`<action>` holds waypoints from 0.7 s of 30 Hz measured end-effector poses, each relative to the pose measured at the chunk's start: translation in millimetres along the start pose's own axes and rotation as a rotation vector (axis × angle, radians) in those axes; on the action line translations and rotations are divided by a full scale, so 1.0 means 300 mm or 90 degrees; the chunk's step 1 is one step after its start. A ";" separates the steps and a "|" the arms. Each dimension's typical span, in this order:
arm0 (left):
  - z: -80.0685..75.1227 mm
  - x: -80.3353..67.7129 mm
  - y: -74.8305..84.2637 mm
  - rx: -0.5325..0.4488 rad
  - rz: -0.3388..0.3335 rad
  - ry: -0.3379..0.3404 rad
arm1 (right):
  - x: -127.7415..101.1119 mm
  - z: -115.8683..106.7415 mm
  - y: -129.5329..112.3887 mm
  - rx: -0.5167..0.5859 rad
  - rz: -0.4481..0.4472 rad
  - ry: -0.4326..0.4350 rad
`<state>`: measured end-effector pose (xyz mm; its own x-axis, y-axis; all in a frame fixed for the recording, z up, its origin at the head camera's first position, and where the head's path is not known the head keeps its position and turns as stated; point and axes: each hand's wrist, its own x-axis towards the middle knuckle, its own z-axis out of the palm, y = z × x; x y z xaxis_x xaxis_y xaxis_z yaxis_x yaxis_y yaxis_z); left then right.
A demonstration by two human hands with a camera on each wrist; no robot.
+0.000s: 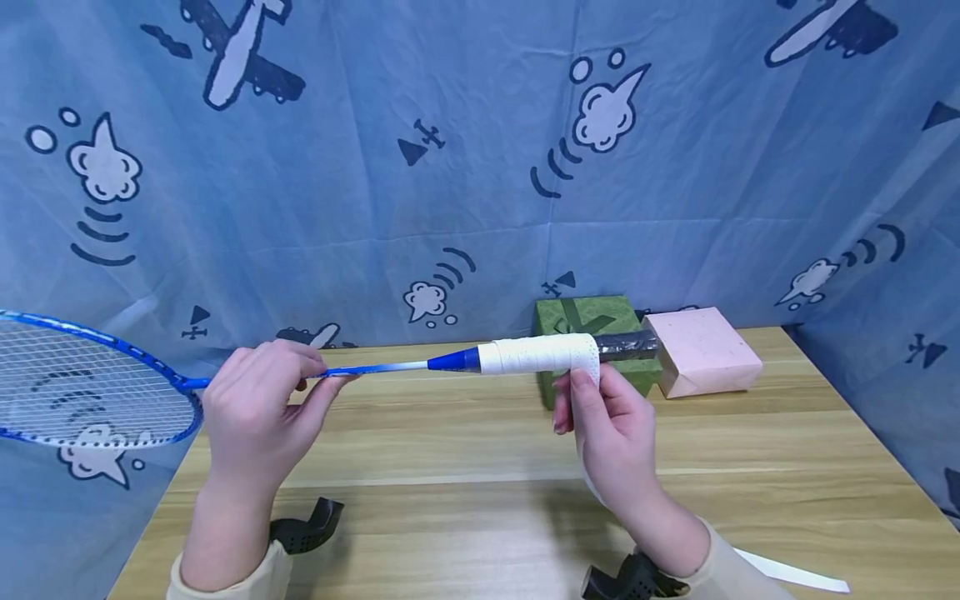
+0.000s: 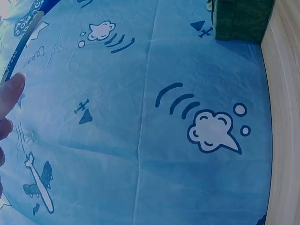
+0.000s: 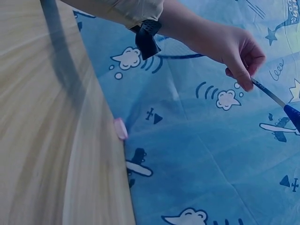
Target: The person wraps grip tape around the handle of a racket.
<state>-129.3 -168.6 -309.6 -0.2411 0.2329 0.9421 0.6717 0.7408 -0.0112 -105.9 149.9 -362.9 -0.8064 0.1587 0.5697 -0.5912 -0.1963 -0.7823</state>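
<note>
A blue badminton racket (image 1: 382,367) is held level above the table, its strung head at the left. My left hand (image 1: 258,408) pinches the shaft near the head; this hand (image 3: 239,51) also shows in the right wrist view. White perforated grip tape (image 1: 536,354) is wound around the handle from the blue cone to past the middle. The handle's end (image 1: 626,345) is bare and dark. With thumb and fingers, my right hand (image 1: 615,433) pinches the tape just below the handle. In the left wrist view only left fingertips (image 2: 14,86) and part of the shaft appear.
Behind the handle, a green box (image 1: 592,315) with a ribbon and a pale pink box (image 1: 705,350) stand on the wooden table (image 1: 420,500). A white strip (image 1: 795,573) lies at the front right. Blue patterned cloth (image 1: 465,167) hangs behind.
</note>
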 end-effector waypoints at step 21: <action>-0.006 -0.001 -0.011 -0.023 -0.001 0.027 | 0.012 -0.008 -0.011 -0.032 -0.005 0.000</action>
<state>-130.0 -172.2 -309.3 -0.2131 0.2051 0.9553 0.6969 0.7172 0.0015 -106.9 153.3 -358.9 -0.8019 0.1600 0.5756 -0.5960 -0.1462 -0.7896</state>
